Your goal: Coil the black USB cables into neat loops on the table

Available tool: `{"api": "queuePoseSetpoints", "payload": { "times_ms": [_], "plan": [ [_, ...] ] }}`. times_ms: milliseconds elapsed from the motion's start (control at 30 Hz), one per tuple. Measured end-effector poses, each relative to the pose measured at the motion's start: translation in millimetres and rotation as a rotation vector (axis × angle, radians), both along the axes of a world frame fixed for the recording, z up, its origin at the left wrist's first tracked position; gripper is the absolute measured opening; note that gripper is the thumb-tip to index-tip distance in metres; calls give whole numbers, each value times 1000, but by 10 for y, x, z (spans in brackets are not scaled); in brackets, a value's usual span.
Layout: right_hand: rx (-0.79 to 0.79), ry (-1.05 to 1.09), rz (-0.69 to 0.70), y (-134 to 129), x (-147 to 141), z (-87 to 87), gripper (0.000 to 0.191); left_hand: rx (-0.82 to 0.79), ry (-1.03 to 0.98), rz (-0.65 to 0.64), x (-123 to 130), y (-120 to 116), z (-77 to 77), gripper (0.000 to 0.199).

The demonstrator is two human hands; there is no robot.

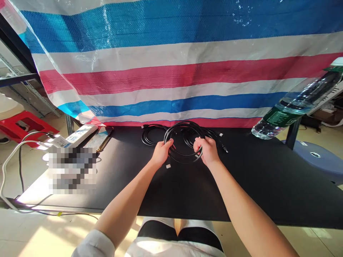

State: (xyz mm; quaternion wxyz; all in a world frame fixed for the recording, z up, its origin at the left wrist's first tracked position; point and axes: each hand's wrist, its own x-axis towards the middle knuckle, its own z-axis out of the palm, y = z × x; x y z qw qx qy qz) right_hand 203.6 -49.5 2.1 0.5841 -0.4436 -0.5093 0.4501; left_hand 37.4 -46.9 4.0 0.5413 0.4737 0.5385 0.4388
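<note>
My left hand (pixel 161 153) and my right hand (pixel 207 151) grip opposite sides of a looped black cable (pixel 183 123), raised slightly above the black tabletop (pixel 257 182). A second coil of black cable (pixel 147 137) lies just beyond my left hand. More black loops (pixel 211 134) lie behind my right hand and end in a small plug (pixel 225 149). A small white connector (pixel 168 166) rests on the tabletop just below my left hand. Some of the loops overlap, so I cannot tell how many separate cables there are.
A white power strip (pixel 80 135) and a phone-like flat object (pixel 101 138) lie at the table's far left. Part of that side is blurred. A water bottle (pixel 292 107) leans at the right. A striped tarp (pixel 160 71) hangs behind, with red (pixel 24 126) and blue (pixel 316 159) stools nearby.
</note>
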Motion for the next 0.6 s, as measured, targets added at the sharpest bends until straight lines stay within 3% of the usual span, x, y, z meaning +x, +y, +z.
{"api": "queuePoseSetpoints", "payload": {
  "times_ms": [67,167,267,400,500,600],
  "plan": [
    [-50,-168,-39,36,0,-59,35,87,23,137,-56,28,10,47],
    [-184,-220,29,30,-87,-102,32,207,119,281,-119,43,29,45],
    [-262,-320,-37,11,-238,-78,24,232,246,324,-151,38,58,44],
    [-225,-783,-208,105,-431,37,18,192,387,385,-240,77,108,48],
    [-277,-1052,-139,281,-598,138,20,146,496,426,-387,161,114,47],
    [-378,-1149,-84,495,-798,193,32,98,575,441,-570,263,61,42]
  ]
}}
